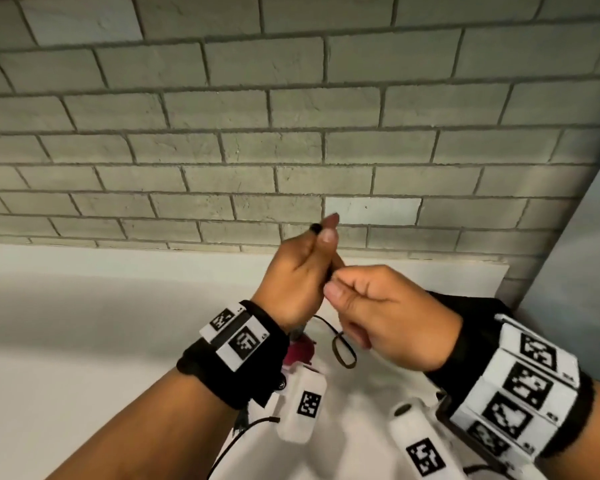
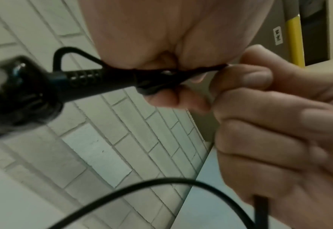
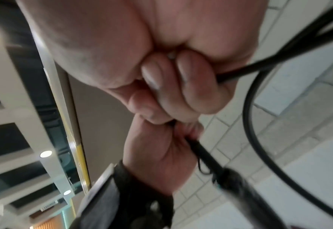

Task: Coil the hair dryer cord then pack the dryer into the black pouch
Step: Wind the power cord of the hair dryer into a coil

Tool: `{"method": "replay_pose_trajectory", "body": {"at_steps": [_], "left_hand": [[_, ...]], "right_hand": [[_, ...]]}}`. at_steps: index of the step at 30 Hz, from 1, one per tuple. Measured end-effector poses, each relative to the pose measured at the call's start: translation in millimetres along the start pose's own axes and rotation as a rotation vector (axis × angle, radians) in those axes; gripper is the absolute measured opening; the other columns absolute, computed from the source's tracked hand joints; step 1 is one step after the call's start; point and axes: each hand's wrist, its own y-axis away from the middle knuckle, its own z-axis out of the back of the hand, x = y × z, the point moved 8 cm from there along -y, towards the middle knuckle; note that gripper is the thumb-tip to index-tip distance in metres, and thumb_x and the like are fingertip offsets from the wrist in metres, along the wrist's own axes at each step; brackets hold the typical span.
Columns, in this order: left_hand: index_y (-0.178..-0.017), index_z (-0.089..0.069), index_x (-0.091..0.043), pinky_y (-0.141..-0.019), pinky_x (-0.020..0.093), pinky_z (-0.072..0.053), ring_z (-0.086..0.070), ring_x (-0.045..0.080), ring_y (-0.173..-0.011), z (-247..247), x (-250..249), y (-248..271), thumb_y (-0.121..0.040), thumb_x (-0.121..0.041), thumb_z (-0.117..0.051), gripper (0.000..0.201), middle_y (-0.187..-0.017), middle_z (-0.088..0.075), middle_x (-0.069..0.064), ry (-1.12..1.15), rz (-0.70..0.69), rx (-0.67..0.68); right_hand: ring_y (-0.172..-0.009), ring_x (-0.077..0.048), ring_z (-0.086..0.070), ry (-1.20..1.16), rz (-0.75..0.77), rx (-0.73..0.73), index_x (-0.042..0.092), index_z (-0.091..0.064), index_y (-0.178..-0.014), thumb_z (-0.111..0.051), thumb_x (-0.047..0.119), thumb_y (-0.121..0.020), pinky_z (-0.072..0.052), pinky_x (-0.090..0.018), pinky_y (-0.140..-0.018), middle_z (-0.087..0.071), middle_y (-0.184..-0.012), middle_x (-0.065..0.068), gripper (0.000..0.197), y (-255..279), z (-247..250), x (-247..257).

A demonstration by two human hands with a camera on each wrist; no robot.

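Observation:
Both hands are raised above the white table (image 1: 84,323). My left hand (image 1: 321,230) pinches the black cord where it meets the ribbed strain relief of the hair dryer (image 2: 24,93), which hangs blurred under that wrist. A magenta part (image 1: 300,353) shows below the wrist. My right hand (image 1: 331,284) touches the left one and grips the cord (image 3: 249,116) in curled fingers (image 3: 171,86). A loop of cord (image 1: 343,353) hangs beneath the hands. Black fabric (image 1: 471,306) lies behind my right wrist; I cannot tell whether it is the pouch.
A grey brick wall (image 1: 291,133) stands just behind the table's far edge. A pale panel (image 1: 586,254) closes off the right side. The white wrist cameras (image 1: 302,410) hang under both wrists. Another thin black cable (image 1: 236,441) trails by my left forearm.

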Motion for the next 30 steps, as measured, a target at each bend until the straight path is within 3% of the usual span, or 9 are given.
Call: {"method": "replay_pose_trajectory", "body": {"at_steps": [2, 6, 8, 11, 14, 18, 22, 27, 30], "left_hand": [[-0.118, -0.065, -0.014, -0.077, 0.033, -0.054, -0.069, 0.014, -0.081, -7, 3, 1, -0.102, -0.034, -0.037, 0.038, -0.079, -0.069, -0.002, -0.052, 0.022, 0.061], [-0.055, -0.056, -0.020, -0.046, 0.022, -0.032, -0.038, 0.007, -0.039, -16, 1, 2, -0.100, -0.043, -0.030, 0.057, -0.043, -0.043, -0.010, 0.035, 0.048, 0.166], [-0.061, -0.044, -0.001, -0.042, 0.022, -0.024, -0.026, 0.010, -0.038, -17, 1, 3, -0.094, -0.055, -0.026, 0.066, -0.043, -0.033, -0.006, 0.087, 0.098, 0.220], [-0.062, -0.048, -0.011, -0.045, 0.026, -0.018, -0.019, 0.014, -0.042, -19, 2, 9, -0.092, -0.062, -0.024, 0.064, -0.047, -0.029, -0.003, 0.155, 0.133, 0.327], [-0.078, -0.072, -0.009, -0.046, 0.031, -0.013, -0.016, 0.015, -0.045, -21, -4, 22, -0.098, -0.048, -0.029, 0.061, -0.047, -0.026, -0.001, 0.246, 0.133, 0.476], [-0.100, -0.066, 0.011, -0.044, 0.026, -0.013, -0.018, 0.011, -0.043, -20, -11, 30, -0.091, -0.053, -0.046, 0.067, -0.047, -0.029, -0.004, 0.427, 0.167, 0.618], [-0.109, -0.065, 0.011, -0.043, 0.022, -0.013, -0.019, 0.006, -0.039, -17, -14, 31, -0.089, -0.047, -0.055, 0.061, -0.045, -0.028, -0.008, 0.611, 0.225, 0.638], [-0.118, -0.061, 0.010, -0.041, 0.021, -0.012, -0.012, 0.009, -0.038, -20, -6, 37, -0.091, -0.040, -0.054, 0.057, -0.044, -0.020, -0.005, 0.785, 0.315, 0.640], [-0.116, -0.061, 0.011, -0.041, 0.020, -0.013, -0.011, 0.009, -0.037, -20, -2, 38, -0.090, -0.043, -0.056, 0.060, -0.044, -0.019, -0.004, 0.782, 0.326, 0.631]], "right_hand": [[-0.049, -0.012, -0.042, 0.171, 0.014, -0.035, 0.013, -0.053, -0.065, -0.059, 0.037, -0.087, -0.042, -0.040, -0.053, -0.048, -0.053, 0.004, 0.033, -3, 16, 6], [-0.061, -0.009, -0.056, 0.752, 0.255, -0.133, 0.023, -0.070, -0.078, -0.063, 0.029, -0.083, -0.047, -0.025, -0.059, -0.060, -0.068, 0.009, 0.010, -5, 38, 37], [-0.060, -0.021, -0.058, 0.988, 0.335, -0.133, 0.026, -0.071, -0.078, -0.051, 0.036, -0.086, -0.049, -0.032, -0.052, -0.058, -0.069, 0.006, 0.024, -7, 37, 48], [-0.062, -0.018, -0.059, 1.151, 0.313, -0.052, 0.029, -0.069, -0.079, -0.046, 0.044, -0.090, -0.047, -0.031, -0.054, -0.062, -0.070, 0.006, 0.029, -14, 35, 56], [-0.044, -0.009, -0.047, 0.781, 0.090, 0.275, 0.020, -0.070, -0.071, -0.052, 0.047, -0.093, -0.042, -0.025, -0.048, -0.053, -0.047, 0.007, 0.039, -23, 41, 40], [-0.042, -0.017, -0.041, 0.225, 0.080, 0.482, 0.008, -0.073, -0.066, -0.054, 0.049, -0.089, -0.044, -0.023, -0.049, -0.051, -0.046, -0.008, 0.050, -29, 32, 36], [-0.046, -0.021, -0.029, -0.012, 0.175, 0.309, -0.003, -0.055, -0.059, -0.062, 0.050, -0.084, -0.030, -0.036, -0.047, -0.039, -0.045, -0.010, 0.059, -45, 32, 31], [-0.042, -0.001, -0.038, -0.199, 0.219, 0.131, -0.004, -0.054, -0.072, -0.052, 0.032, -0.091, -0.037, -0.015, -0.049, -0.042, -0.039, 0.012, 0.041, -42, 23, 11], [-0.043, -0.006, -0.038, -0.223, 0.235, 0.040, 0.001, -0.058, -0.072, -0.053, 0.036, -0.089, -0.040, -0.024, -0.053, -0.042, -0.038, 0.013, 0.039, -36, 20, 7]]}}
